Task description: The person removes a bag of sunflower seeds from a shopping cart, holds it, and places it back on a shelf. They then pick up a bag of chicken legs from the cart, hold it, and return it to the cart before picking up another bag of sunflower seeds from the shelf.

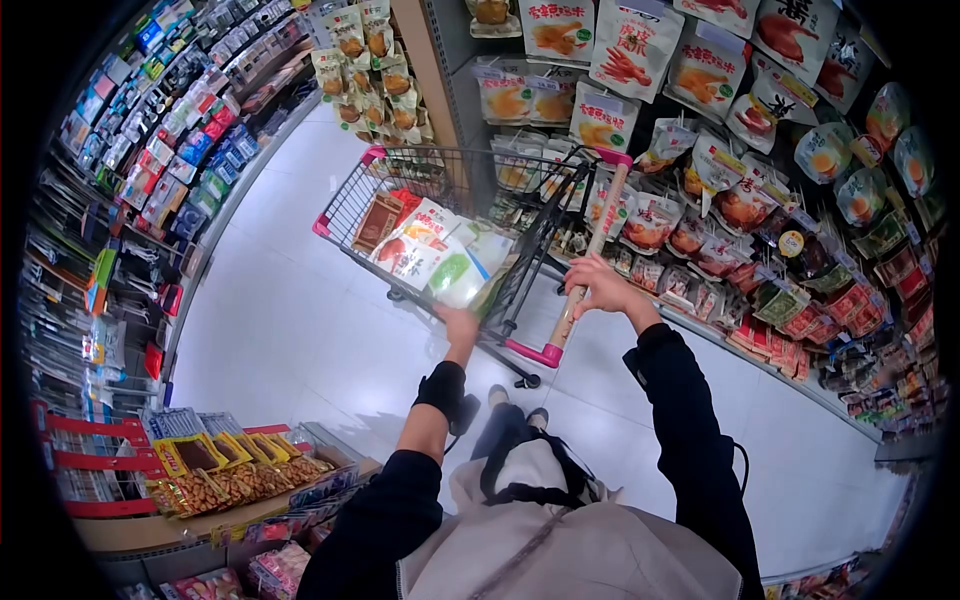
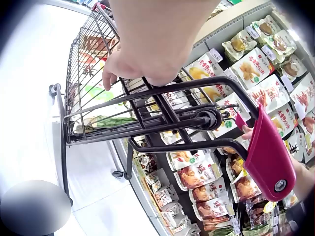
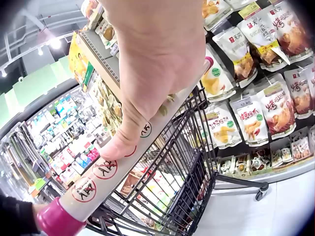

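A black wire shopping cart [image 1: 345,215] with pink corners holds packages, among them a white package [image 1: 425,250] and a brown one [image 1: 378,222]. My right hand [image 1: 605,287] lies over the pale cart handle [image 1: 603,208]. In the right wrist view that hand [image 3: 157,73] curls round the handle [image 3: 93,184], its thumb along the bar. My left hand [image 1: 458,325] is at the basket's near side, beside the white package. The left wrist view shows this hand [image 2: 147,59] with bent fingers over the basket's rim, part of its grip hidden by the hand itself.
Shelves with hanging food pouches [image 1: 650,225] stand close along the cart's right side. A rack of small goods [image 1: 190,150] lines the left. At lower left, a display holds yellow snack bags [image 1: 230,460]. Pale tiled floor [image 1: 270,310] lies between them, with my feet behind the cart.
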The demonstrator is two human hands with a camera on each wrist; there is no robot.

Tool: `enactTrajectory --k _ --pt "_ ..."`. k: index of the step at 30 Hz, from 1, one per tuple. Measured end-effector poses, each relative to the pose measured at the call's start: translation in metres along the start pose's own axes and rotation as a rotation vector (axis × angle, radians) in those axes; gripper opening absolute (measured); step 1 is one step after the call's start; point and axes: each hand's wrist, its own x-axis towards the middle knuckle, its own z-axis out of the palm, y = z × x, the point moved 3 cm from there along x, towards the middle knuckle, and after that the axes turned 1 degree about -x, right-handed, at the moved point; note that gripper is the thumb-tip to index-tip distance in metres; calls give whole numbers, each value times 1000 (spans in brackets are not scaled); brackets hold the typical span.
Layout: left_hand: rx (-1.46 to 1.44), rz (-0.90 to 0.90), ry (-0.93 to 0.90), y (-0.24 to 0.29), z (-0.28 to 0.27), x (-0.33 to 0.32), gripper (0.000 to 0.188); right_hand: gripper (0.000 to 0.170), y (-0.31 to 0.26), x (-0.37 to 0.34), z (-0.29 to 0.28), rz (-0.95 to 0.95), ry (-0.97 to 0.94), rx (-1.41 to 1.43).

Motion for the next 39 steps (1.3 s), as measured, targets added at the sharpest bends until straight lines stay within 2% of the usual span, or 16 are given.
enactTrajectory --k 4,7,11,13,14,17,18,20,22,25,28,31,35,39 --pt "127 -65 162 -12 7 7 70 49 1 1 2 9 -7 7" --pt "237 -43 197 -32 19 20 71 49 3 0 2 3 13 27" --pt "640 180 90 -135 80 98 73 47 2 2 -2 10 -16 36" --pt "576 255 191 -121 75 84 59 43 3 2 -1 7 -22 58" --pt "476 309 297 -86 57 56 47 44 5 2 0 -3 -33 56" --pt "427 347 223 -111 68 76 62 46 -2 2 -4 10 -32 16" --pt "323 392 273 -89 52 58 65 47 -2 4 -5 24 -54 -10" --pt "148 400 113 -54 15 36 67 48 -2 5 -2 57 -95 -49" --pt "-2 318 -312 -37 -18 31 65 47 -10 10 -5 89 -138 -80" --pt "0 276 -268 -14 -86 21 59 46 -17 19 -11 148 -224 -143" --pt "-153 171 -312 -24 -137 39 59 46 -28 27 -12 229 -315 -209" --pt "-137 227 -315 -32 -185 64 58 47 -32 31 -11 250 -345 -282" --pt "-202 153 -321 -42 -227 93 53 46 -28 36 -8 343 -434 -380" --pt "-230 86 -347 -57 -244 117 48 43 -32 47 -7 478 -544 -438"
